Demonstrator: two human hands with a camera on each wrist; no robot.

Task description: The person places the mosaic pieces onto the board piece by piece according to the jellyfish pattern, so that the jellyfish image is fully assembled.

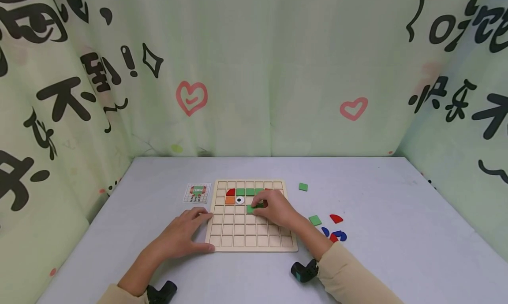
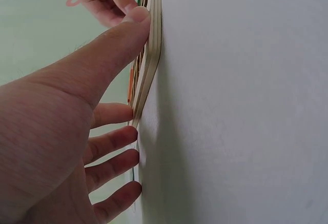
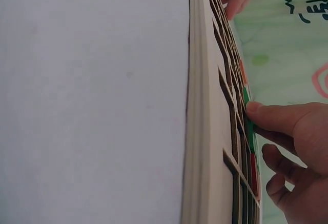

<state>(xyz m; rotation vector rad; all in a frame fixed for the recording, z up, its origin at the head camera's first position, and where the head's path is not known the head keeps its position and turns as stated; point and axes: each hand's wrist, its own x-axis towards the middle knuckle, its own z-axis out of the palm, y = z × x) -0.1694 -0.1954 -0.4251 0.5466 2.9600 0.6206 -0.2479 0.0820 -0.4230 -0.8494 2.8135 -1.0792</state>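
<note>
A light wooden grid board [image 1: 232, 241] lies on the table, with green square tiles [image 1: 240, 192], an orange square tile [image 1: 230, 200], a red quarter-round piece [image 1: 230, 192] and a round eye piece [image 1: 240, 200] in its cells. My left hand [image 1: 183, 233] steadies its left side, the thumb at the near left corner and the fingers fairly straight along the edge. Over the middle rows, my right hand [image 1: 276, 210] pinches a green square tile [image 3: 249, 124] between thumb and forefinger, low against the board. The fingers partly cover that tile and the cells behind.
A pattern card [image 1: 197, 193] lies left of the board. To the right are loose green squares [image 1: 303, 187], red pieces [image 1: 336, 218] and blue pieces [image 1: 325, 231]. Curtains [image 1: 270, 75] with writing and hearts surround the white table [image 1: 397, 233].
</note>
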